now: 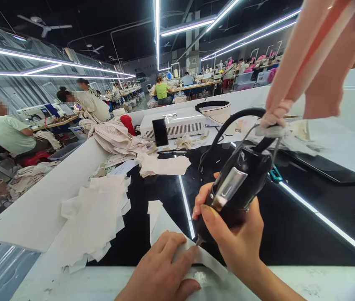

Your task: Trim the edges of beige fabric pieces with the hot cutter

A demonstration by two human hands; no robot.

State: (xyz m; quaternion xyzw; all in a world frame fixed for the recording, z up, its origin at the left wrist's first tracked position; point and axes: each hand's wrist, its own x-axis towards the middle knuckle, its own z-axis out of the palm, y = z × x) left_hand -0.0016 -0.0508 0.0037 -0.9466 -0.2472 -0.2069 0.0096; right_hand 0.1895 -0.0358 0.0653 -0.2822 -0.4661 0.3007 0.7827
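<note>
My right hand [233,234] grips a black hand-held tool [238,188] with a silver clip and a black cord looping up behind it. Its metal tip touches a white fabric piece [161,219] lying on the glossy black worktop [290,225]. My left hand [161,271] lies flat on that fabric piece, fingers spread, just left of the tool's tip. A pile of cut white fabric pieces [97,217] sits to the left of my hands.
A white box-like machine [180,123] with a black phone [160,132] leaning on it stands at the back of the table. Pink fabric [318,58] hangs at the upper right. More fabric heaps [117,140] lie at the back left. Several people sit at sewing stations beyond.
</note>
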